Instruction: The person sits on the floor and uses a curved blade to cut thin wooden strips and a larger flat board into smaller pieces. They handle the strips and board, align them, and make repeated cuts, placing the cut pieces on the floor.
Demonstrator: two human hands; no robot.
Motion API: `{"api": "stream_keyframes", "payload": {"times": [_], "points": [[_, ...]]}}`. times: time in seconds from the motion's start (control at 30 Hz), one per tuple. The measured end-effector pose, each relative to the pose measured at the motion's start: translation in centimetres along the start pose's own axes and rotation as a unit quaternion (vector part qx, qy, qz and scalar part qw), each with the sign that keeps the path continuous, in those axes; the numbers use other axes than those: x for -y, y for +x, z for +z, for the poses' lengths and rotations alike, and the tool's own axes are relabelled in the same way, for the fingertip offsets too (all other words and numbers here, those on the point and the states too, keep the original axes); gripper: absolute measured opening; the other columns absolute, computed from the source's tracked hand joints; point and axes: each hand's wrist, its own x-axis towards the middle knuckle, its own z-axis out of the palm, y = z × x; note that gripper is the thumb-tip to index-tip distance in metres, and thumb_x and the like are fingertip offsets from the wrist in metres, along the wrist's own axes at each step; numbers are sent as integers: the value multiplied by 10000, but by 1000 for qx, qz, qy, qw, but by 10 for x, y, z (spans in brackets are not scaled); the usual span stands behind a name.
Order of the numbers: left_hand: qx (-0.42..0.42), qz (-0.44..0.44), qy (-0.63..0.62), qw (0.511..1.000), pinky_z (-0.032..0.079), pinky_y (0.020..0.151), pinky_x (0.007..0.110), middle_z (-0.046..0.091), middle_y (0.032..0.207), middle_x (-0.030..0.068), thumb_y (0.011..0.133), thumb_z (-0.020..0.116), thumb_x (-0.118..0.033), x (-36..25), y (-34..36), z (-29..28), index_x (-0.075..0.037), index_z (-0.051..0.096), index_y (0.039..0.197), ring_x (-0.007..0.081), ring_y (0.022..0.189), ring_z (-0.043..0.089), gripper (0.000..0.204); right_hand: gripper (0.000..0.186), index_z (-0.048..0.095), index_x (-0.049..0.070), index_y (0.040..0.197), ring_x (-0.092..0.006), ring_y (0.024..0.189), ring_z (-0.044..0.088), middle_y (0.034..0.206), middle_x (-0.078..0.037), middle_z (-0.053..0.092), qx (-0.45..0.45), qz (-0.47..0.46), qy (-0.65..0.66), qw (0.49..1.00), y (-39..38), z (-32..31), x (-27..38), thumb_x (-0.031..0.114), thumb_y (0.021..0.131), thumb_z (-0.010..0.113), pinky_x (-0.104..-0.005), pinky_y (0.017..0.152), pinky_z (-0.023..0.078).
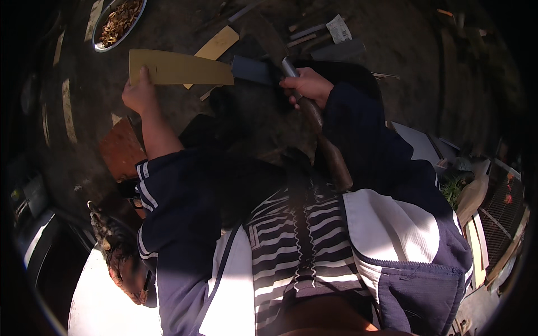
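My left hand [140, 92] grips the left end of a pale yellow wooden board [182, 68], thumb on top and fingers beneath. The board lies roughly level, pointing right. Beyond its right end is a shaded blue-grey flat piece [253, 70]; whether it belongs to the same board I cannot tell. My right hand [309, 87] is wrapped round a wooden-handled tool [328, 143] just below its bright metal collar. The handle slants down toward my body. Past the collar a wide, dim grey blade shape points away from me; its edge is lost in shadow.
Another yellow strip [220, 43] lies behind the board. At the far left stands a basin [96, 43] of wood chips. Wood offcuts and a crumpled white packet [338, 29] lie on the dark ground. A reddish-brown panel [121, 148] is beside my left forearm; a mesh frame [499, 210] stands right.
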Motion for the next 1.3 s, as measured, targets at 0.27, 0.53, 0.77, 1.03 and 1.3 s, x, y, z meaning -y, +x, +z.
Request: {"api": "stream_keyframes", "payload": {"times": [0.27, 0.53, 0.77, 1.03, 1.3], "points": [[61, 21, -54, 996, 504, 669, 307, 681, 764, 130, 682, 762, -319, 25, 8, 30, 44, 677, 882, 199, 699, 660, 423, 187, 515, -39, 869, -173, 555, 569, 716, -111, 552, -4, 88, 36, 996, 124, 29, -117, 94, 788, 618, -344, 447, 478], [41, -45, -102, 993, 494, 662, 279, 679, 805, 127, 757, 717, -223, 39, 11, 6, 79, 654, 927, 175, 704, 642, 352, 135, 510, 5, 830, -155, 463, 512, 664, -75, 524, -4, -8, 110, 994, 104, 21, -71, 94, 790, 603, -323, 417, 447], [38, 9, 114, 993, 498, 659, 283, 675, 811, 144, 759, 718, -228, 39, 10, 12, 74, 654, 928, 178, 712, 642, 352, 130, 545, -25, 749, -186, 449, 524, 572, -110, 546, 16, 150, -118, 981, 103, 27, -115, 80, 756, 621, -340, 415, 446], [26, -104, -121, 987, 502, 648, 294, 667, 839, 140, 757, 718, -141, 12, -2, -1, 87, 633, 934, 179, 723, 635, 301, 189, 485, -18, 885, -165, 460, 494, 576, -83, 493, 43, 193, -100, 975, 63, 23, -108, 80, 778, 606, -326, 401, 409], [-1, -169, -347, 922, 514, 672, 315, 628, 917, 141, 805, 653, -25, 29, 22, -28, 106, 572, 1004, 213, 774, 622, 252, 194, 509, -44, 859, -169, 465, 524, 583, -101, 531, 24, 152, -114, 982, -21, -1, -90, 87, 766, 618, -325, 400, 407]]}}
